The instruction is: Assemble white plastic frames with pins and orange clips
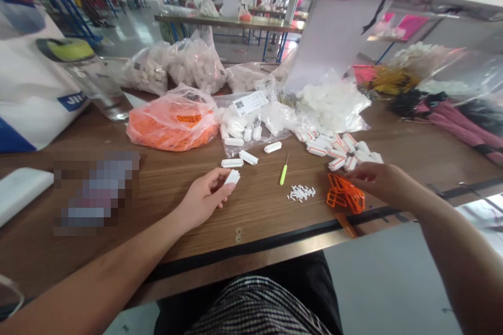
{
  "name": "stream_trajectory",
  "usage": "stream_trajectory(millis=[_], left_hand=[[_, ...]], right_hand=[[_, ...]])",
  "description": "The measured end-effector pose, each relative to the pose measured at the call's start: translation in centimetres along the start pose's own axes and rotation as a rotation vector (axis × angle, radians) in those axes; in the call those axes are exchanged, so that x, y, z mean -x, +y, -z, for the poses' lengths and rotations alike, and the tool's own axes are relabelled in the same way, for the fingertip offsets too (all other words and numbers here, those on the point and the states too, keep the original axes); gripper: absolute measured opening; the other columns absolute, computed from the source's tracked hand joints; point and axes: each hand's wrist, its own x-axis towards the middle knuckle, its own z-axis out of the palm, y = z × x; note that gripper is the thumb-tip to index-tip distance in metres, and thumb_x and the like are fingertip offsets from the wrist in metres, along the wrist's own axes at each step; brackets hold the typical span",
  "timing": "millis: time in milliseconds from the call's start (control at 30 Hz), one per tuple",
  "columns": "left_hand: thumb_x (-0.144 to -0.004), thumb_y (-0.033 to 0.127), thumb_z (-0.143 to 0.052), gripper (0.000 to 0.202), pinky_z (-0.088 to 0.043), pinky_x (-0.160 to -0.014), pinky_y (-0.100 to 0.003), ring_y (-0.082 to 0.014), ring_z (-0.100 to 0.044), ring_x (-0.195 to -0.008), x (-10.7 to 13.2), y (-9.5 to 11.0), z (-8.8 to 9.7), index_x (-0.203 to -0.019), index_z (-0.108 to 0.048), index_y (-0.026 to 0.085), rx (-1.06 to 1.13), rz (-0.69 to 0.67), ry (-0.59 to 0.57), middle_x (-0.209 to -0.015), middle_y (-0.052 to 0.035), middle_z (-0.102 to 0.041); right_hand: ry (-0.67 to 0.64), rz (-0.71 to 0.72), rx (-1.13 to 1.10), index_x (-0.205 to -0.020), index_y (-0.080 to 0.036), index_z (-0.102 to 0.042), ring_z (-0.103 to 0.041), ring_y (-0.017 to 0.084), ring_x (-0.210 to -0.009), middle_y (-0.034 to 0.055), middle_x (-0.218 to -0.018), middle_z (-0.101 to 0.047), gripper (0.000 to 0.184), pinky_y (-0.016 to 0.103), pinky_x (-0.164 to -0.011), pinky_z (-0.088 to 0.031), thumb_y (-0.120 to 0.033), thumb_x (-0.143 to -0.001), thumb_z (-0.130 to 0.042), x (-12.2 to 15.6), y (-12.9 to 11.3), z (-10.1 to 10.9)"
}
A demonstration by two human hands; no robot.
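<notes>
My left hand (208, 193) is closed around a small white plastic housing (232, 177), held just above the table between thumb and fingers. At the right, my right hand (373, 178) has its fingers pinched at the top of a heap of orange plastic frames (346, 194); the fingertips are partly hidden. Left of that heap lies a small pile of short white pegs (301, 193). A screwdriver with a yellow-green handle (283, 174) rests behind the pegs. Behind my left hand are loose white housings (248, 157). White housings with orange edging (338, 151) are piled behind my right hand.
A pink-tinted bag of orange parts (173, 120) and an opened clear bag of white parts (251, 115) stand behind. At left are a water bottle (90, 78), a white bag (31, 78) and a blurred-out object (98, 191). The table's front edge (251, 246) runs before me.
</notes>
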Motion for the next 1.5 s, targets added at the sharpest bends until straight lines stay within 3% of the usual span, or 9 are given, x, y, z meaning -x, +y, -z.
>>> stream_trajectory(millis=[133,300,500,600,733,900,1200,1333,1500], left_hand=[[-0.087,0.041,-0.055,0.032,-0.05,-0.052,-0.022,-0.0111,-0.054,-0.063,0.0,0.1,0.1,-0.11,-0.055,0.019,-0.005,0.005,-0.004,-0.081,-0.0002,-0.058],[-0.088,0.042,-0.055,0.033,-0.05,-0.052,-0.022,-0.0115,-0.054,-0.063,0.0,0.2,0.1,-0.111,-0.055,0.019,-0.016,-0.005,-0.005,-0.078,0.0003,-0.057],[-0.087,0.039,-0.055,0.031,-0.048,-0.051,-0.021,-0.0105,-0.052,-0.06,0.0,0.3,0.1,-0.11,-0.056,0.018,-0.012,-0.009,-0.008,-0.076,0.0006,-0.057],[-0.088,0.039,-0.055,0.031,-0.048,-0.051,-0.021,-0.0105,-0.052,-0.06,0.0,0.3,0.1,-0.11,-0.055,0.018,-0.006,-0.008,-0.012,-0.077,0.0006,-0.056],[-0.087,0.041,-0.056,0.033,-0.048,-0.052,-0.021,-0.0114,-0.052,-0.064,-0.1,0.2,0.0,-0.111,-0.055,0.017,0.019,-0.003,-0.009,-0.078,0.0006,-0.055],[-0.087,0.041,-0.056,0.033,-0.048,-0.052,-0.021,-0.011,-0.052,-0.064,-0.1,0.0,0.0,-0.11,-0.055,0.018,0.035,0.009,-0.011,-0.079,0.0009,-0.054],[-0.088,0.041,-0.057,0.032,-0.048,-0.052,-0.02,-0.0101,-0.052,-0.064,-0.2,-0.4,0.2,-0.111,-0.054,0.019,0.055,0.009,-0.022,-0.082,0.0011,-0.054],[-0.089,0.041,-0.056,0.032,-0.047,-0.052,-0.02,-0.01,-0.052,-0.064,-0.2,-0.4,0.2,-0.111,-0.054,0.019,0.056,0.011,-0.03,-0.082,0.0011,-0.054],[-0.089,0.041,-0.056,0.031,-0.047,-0.051,-0.02,-0.01,-0.052,-0.063,-0.2,-0.4,0.3,-0.111,-0.054,0.018,0.053,0.014,-0.024,-0.081,0.0012,-0.054]], right_hand=[[-0.057,0.069,0.019,-0.073,-0.025,-0.078,-0.066,0.023,-0.067,0.0096,-0.081,-0.075,0.009,0.034,-0.062,-0.048,-0.023,-0.068,-0.071,0.6,0.5,0.2],[-0.057,0.105,0.039,-0.064,-0.025,-0.074,-0.067,0.025,-0.069,0.0079,-0.077,-0.075,0.009,0.036,-0.065,-0.049,-0.024,-0.07,-0.067,0.7,0.4,-0.5],[0.031,-0.057,0.071,-0.073,-0.022,-0.075,-0.063,0.019,-0.057,0.0061,-0.063,-0.071,0.015,0.031,-0.056,-0.045,-0.033,-0.075,-0.065,0.1,0.0,-0.2],[-0.067,-0.148,0.107,-0.074,-0.02,-0.076,-0.059,0.017,-0.051,0.0021,-0.053,-0.065,0.019,0.028,-0.051,-0.043,-0.037,-0.073,-0.067,-1.2,0.1,-0.3],[-0.212,-0.164,0.111,-0.065,-0.021,-0.074,-0.059,0.015,-0.05,-0.0004,-0.051,-0.065,0.008,0.026,-0.051,-0.044,-0.026,-0.065,-0.069,-3.2,0.2,-1.0],[-0.235,-0.169,0.109,-0.056,-0.021,-0.069,-0.059,0.017,-0.056,0.0004,-0.055,-0.065,0.006,0.028,-0.054,-0.042,-0.018,-0.061,-0.067,-3.8,-0.3,-1.1],[-0.243,-0.208,-0.078,-0.069,-0.015,-0.064,-0.048,0.01,-0.046,0.0026,-0.053,-0.06,0.014,0.026,-0.046,-0.036,-0.028,-0.074,-0.064,-2.7,-0.7,0.6],[-0.216,-0.194,-0.156,-0.082,-0.014,-0.069,-0.049,0.009,-0.048,0.0046,-0.064,-0.064,0.02,0.026,-0.047,-0.035,-0.032,-0.077,-0.063,-2.2,-1.7,0.5],[-0.197,-0.24,-0.224,-0.081,-0.011,-0.071,-0.042,0.008,-0.041,-0.0002,-0.046,-0.053,0.026,0.027,-0.043,-0.031,-0.035,-0.078,-0.062,-2.0,-2.3,0.0]])
